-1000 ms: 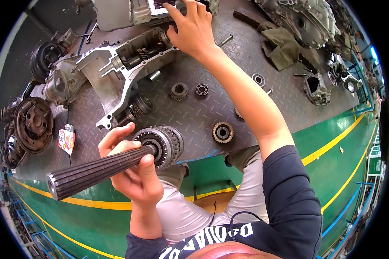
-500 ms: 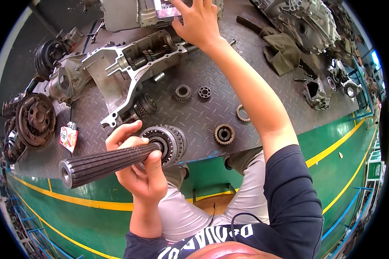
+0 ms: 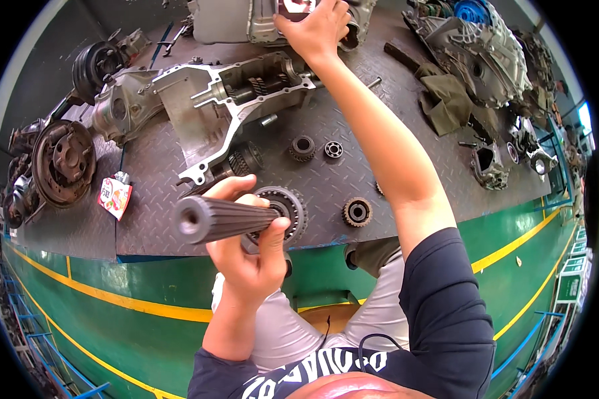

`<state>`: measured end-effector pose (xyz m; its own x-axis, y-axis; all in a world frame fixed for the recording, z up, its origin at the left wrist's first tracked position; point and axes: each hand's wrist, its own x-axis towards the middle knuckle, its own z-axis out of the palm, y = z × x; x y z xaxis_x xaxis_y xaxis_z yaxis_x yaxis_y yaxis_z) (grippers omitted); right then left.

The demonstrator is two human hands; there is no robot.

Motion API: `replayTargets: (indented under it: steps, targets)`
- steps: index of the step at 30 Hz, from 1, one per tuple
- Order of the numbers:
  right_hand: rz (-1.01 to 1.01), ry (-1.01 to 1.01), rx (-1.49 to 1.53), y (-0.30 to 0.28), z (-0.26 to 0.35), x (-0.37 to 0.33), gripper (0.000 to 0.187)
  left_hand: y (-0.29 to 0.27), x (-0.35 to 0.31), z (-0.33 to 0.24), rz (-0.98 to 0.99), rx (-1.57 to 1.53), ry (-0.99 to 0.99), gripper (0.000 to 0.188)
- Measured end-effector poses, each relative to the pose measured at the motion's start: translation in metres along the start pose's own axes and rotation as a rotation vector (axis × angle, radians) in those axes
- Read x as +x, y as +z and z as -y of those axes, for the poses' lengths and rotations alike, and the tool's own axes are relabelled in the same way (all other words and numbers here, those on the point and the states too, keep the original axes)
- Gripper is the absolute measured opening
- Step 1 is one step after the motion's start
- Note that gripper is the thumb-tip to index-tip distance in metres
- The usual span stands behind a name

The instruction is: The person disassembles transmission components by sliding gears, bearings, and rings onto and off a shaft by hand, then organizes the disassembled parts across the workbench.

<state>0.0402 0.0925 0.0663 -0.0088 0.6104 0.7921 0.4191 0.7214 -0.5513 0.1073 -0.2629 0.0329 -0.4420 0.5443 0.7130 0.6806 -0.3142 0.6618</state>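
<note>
My left hand [image 3: 249, 249] is closed around a splined gear shaft [image 3: 229, 220], thumb and fingers gripping it just in front of the toothed gear [image 3: 296, 206]. The shaft's bare end points left and toward me. At the far edge of the view, my right hand [image 3: 318, 32] reaches over a phone [image 3: 295, 6] with a lit screen. Its thumb is stretched out by the phone's lower edge and nothing is visibly held. The phone is partly cut off by the frame and covered by the hand. It lies against a metal housing [image 3: 223, 23].
An open gearbox casing [image 3: 193, 130] with shafts stands on the metal table. Near it are a small gear [image 3: 303, 147], a ball bearing [image 3: 333, 149] and a gear ring [image 3: 357, 212]. Left are a brake drum assembly [image 3: 63, 163] and a red-white packet [image 3: 115, 197]; right, a cloth [image 3: 446, 100] and transmission housing [image 3: 476, 60].
The view has shifted, so the table's things sit further right. The shaft's bare end has swung more toward the camera. My right hand's fingers have moved toward the phone's right side.
</note>
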Motion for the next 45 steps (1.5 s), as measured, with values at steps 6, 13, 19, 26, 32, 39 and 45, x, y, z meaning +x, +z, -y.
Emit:
replayTargets:
  steps: [6, 13, 19, 26, 32, 39, 45]
  targets:
    - [0.001, 0.166, -0.093, 0.001, 0.016, 0.001, 0.096, -0.001, 0.004, -0.002, -0.064, 0.079, 0.008, 0.027]
    - [0.027, 0.267, -0.120, 0.001, 0.040, 0.004, 0.102, -0.007, 0.000, 0.005, -0.088, 0.117, 0.031, 0.031]
    - [0.022, 0.245, 0.009, 0.014, 0.023, 0.007, 0.084, -0.016, -0.002, 0.001, -0.101, 0.165, -0.001, 0.029]
    - [-0.014, 0.266, -0.045, 0.021, 0.023, 0.010, 0.093, -0.016, 0.001, 0.000, -0.152, 0.166, -0.027, 0.030]
    - [0.003, 0.298, -0.034, 0.019, 0.025, 0.011, 0.092, -0.013, -0.002, 0.004, -0.101, 0.222, 0.022, 0.033]
    - [-0.008, 0.287, -0.060, 0.020, 0.023, 0.010, 0.093, -0.006, -0.003, -0.004, -0.037, 0.244, 0.062, 0.030]
    - [-0.050, 0.271, -0.079, 0.023, 0.020, 0.009, 0.094, -0.001, -0.003, -0.006, -0.029, 0.268, 0.087, 0.027]
